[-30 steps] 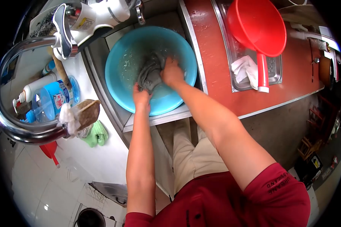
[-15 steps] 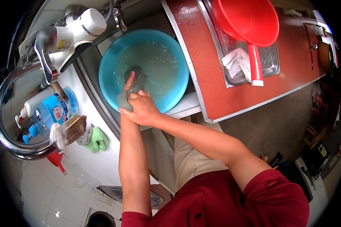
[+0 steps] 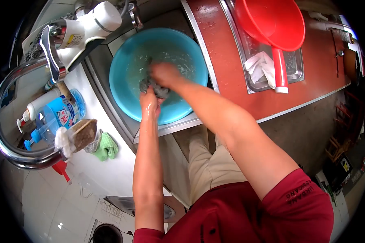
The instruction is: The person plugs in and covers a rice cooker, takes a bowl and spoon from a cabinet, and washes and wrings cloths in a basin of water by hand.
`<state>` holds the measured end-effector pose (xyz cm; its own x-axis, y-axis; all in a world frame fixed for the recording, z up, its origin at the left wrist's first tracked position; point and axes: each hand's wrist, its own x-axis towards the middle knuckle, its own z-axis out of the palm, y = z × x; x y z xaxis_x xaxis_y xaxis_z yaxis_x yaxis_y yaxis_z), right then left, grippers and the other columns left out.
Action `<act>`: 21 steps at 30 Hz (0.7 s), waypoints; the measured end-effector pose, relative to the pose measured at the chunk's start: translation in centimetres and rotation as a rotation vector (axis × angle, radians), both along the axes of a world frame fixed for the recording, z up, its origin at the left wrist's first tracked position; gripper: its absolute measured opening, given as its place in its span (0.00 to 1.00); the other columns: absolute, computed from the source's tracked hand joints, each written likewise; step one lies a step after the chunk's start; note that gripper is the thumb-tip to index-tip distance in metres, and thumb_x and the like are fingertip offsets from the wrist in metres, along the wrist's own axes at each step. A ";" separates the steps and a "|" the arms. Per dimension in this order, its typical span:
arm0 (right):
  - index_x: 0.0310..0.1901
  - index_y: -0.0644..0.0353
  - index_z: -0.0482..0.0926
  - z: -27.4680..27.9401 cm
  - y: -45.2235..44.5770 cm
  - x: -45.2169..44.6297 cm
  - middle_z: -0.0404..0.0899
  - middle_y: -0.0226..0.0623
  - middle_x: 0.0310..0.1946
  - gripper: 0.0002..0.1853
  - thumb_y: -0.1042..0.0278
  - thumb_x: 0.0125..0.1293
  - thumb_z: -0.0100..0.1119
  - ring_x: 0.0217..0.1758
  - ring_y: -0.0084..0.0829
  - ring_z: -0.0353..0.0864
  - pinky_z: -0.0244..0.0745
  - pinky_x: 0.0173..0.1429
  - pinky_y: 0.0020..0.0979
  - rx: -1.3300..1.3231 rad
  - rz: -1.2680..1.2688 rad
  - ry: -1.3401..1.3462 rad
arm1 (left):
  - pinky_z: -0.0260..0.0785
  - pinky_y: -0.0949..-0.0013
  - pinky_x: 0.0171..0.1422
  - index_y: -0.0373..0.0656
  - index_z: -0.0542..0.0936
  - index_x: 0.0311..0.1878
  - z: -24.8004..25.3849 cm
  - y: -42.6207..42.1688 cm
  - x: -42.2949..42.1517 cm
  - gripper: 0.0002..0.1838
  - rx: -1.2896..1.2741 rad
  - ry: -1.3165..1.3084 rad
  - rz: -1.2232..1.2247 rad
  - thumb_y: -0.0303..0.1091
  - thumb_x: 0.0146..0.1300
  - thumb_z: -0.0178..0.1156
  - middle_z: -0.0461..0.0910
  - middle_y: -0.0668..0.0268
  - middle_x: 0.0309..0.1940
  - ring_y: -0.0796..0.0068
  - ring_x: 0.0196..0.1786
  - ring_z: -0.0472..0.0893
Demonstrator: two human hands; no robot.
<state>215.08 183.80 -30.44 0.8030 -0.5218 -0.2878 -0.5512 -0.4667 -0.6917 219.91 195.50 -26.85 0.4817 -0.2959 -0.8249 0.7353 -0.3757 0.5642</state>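
A blue basin point(image 3: 119, 91) of cloudy water sits in the sink. Over its lower middle, my left hand point(image 3: 150, 101) is closed on a wet dark grey cloth point(image 3: 149, 85), which bunches above the thumb and shows beside the fingers. My right hand point(image 3: 165, 75), slightly blurred, is just above and to the right, closed around an upper part of the same cloth; its fingertips are hidden. Both forearms reach in from the bottom of the view, the left one wet.
A chrome faucet point(image 3: 26, 162) curves at the left, by a blue-labelled bottle point(image 3: 63, 115) and green cloth point(image 3: 106, 146). Right of the basin, a red dipper point(image 3: 271, 24) rests over a metal tray point(image 3: 298, 65) holding a white cloth point(image 3: 260, 69).
My right hand has moved from over my left wrist up and right, onto the cloth in the basin. My left hand now shows above the water with the bunched cloth.
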 end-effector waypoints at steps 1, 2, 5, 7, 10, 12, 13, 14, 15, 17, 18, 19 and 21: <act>0.49 0.60 0.75 -0.8 -1.1 -0.2 0.79 0.50 0.45 0.17 0.63 0.59 0.55 0.51 0.46 0.79 0.76 0.53 0.45 0.044 -0.140 0.090 | 0.78 0.61 0.41 0.40 0.68 0.58 0.2 0.4 -0.1 0.17 -0.005 -0.068 -0.052 0.31 0.67 0.51 0.77 0.58 0.49 0.65 0.47 0.80; 0.54 0.59 0.73 -1.0 -1.7 -0.4 0.78 0.50 0.49 0.20 0.64 0.59 0.55 0.55 0.46 0.77 0.75 0.55 0.45 0.091 -0.277 0.178 | 0.78 0.63 0.38 0.38 0.67 0.58 0.4 1.0 0.0 0.17 -0.006 -0.139 -0.101 0.28 0.66 0.50 0.75 0.57 0.50 0.65 0.48 0.79; 0.59 0.54 0.69 -1.9 -1.9 -2.0 0.76 0.49 0.52 0.26 0.61 0.58 0.57 0.56 0.50 0.74 0.69 0.59 0.49 -0.189 -0.338 0.132 | 0.75 0.52 0.51 0.44 0.59 0.68 -2.4 4.1 0.4 0.29 0.160 -0.331 -0.231 0.28 0.64 0.53 0.66 0.54 0.62 0.59 0.58 0.74; 0.59 0.54 0.70 -0.4 0.3 -2.9 0.75 0.48 0.53 0.25 0.59 0.59 0.57 0.59 0.51 0.72 0.66 0.61 0.51 -0.349 -0.199 0.022 | 0.72 0.47 0.56 0.47 0.55 0.71 -1.6 3.6 -0.2 0.33 0.188 -0.509 -0.371 0.32 0.65 0.55 0.64 0.53 0.65 0.57 0.61 0.71; 0.56 0.55 0.73 1.2 3.0 -2.1 0.73 0.46 0.55 0.23 0.57 0.59 0.55 0.62 0.51 0.69 0.60 0.64 0.54 -0.135 0.013 0.082 | 0.66 0.46 0.64 0.44 0.50 0.73 3.3 0.1 -1.1 0.37 0.222 -0.106 -0.255 0.43 0.66 0.56 0.60 0.52 0.68 0.54 0.65 0.68; 0.54 0.55 0.75 2.7 4.3 -1.3 0.72 0.47 0.56 0.22 0.56 0.59 0.54 0.62 0.51 0.68 0.58 0.65 0.53 0.232 0.070 0.252 | 0.68 0.51 0.62 0.38 0.57 0.70 1.8 0.3 0.3 0.37 -0.175 0.335 -0.049 0.52 0.67 0.53 0.66 0.53 0.64 0.55 0.62 0.71; 0.49 0.56 0.78 3.9 5.0 -1.1 0.73 0.46 0.54 0.19 0.56 0.58 0.54 0.61 0.50 0.67 0.58 0.64 0.51 0.214 0.029 0.192 | 0.71 0.59 0.59 0.37 0.68 0.61 1.6 0.3 1.4 0.30 -0.240 0.503 -0.029 0.52 0.67 0.54 0.74 0.55 0.57 0.59 0.56 0.76; 0.44 0.56 0.81 5.1 5.6 -1.1 0.73 0.44 0.51 0.17 0.57 0.56 0.54 0.59 0.49 0.67 0.59 0.63 0.50 0.193 -0.008 0.133 | 0.71 0.59 0.59 0.37 0.68 0.61 1.7 0.1 2.2 0.30 -0.238 0.504 -0.030 0.52 0.67 0.54 0.74 0.55 0.57 0.59 0.56 0.76; 0.44 0.56 0.81 6.2 6.1 -1.4 0.73 0.44 0.51 0.17 0.57 0.56 0.54 0.59 0.49 0.67 0.59 0.63 0.50 0.191 -0.007 0.135 | 0.72 0.59 0.56 0.38 0.72 0.56 1.8 0.1 3.1 0.26 -0.210 0.397 0.028 0.51 0.67 0.54 0.77 0.56 0.52 0.62 0.53 0.77; 0.34 0.57 0.82 8.2 7.5 -2.2 0.74 0.42 0.44 0.13 0.59 0.52 0.56 0.53 0.47 0.68 0.59 0.61 0.49 0.099 -0.122 -0.276 | 0.75 0.62 0.48 0.42 0.75 0.48 0.9 0.5 5.4 0.19 -0.138 0.301 0.039 0.48 0.65 0.57 0.79 0.60 0.45 0.67 0.44 0.79; 0.34 0.57 0.82 8.7 8.4 -2.1 0.74 0.42 0.44 0.13 0.59 0.52 0.56 0.53 0.47 0.68 0.59 0.61 0.49 0.100 -0.125 -0.275 | 0.75 0.62 0.48 0.42 0.75 0.48 2.1 0.0 5.2 0.19 -0.136 0.303 0.036 0.48 0.65 0.57 0.79 0.60 0.45 0.67 0.44 0.79; 0.30 0.56 0.82 9.3 9.4 -1.7 0.73 0.41 0.43 0.11 0.60 0.51 0.56 0.51 0.46 0.67 0.59 0.59 0.49 0.152 -0.149 -0.407 | 0.74 0.64 0.46 0.43 0.75 0.48 3.6 -0.2 5.2 0.19 -0.163 0.362 -0.036 0.49 0.65 0.57 0.79 0.61 0.44 0.68 0.43 0.79; 0.26 0.56 0.81 11.1 10.3 -2.0 0.72 0.40 0.41 0.09 0.61 0.49 0.57 0.49 0.44 0.67 0.59 0.58 0.48 0.198 -0.176 -0.537 | 0.74 0.67 0.42 0.44 0.75 0.48 4.5 -0.8 4.7 0.18 -0.159 0.314 -0.045 0.48 0.65 0.57 0.79 0.63 0.43 0.69 0.39 0.79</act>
<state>213.11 194.06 -19.30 0.7694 -0.6380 0.0292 -0.1574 -0.2338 -0.9595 224.60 194.70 -22.37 0.1951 -0.4479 -0.8725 0.8669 -0.3373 0.3670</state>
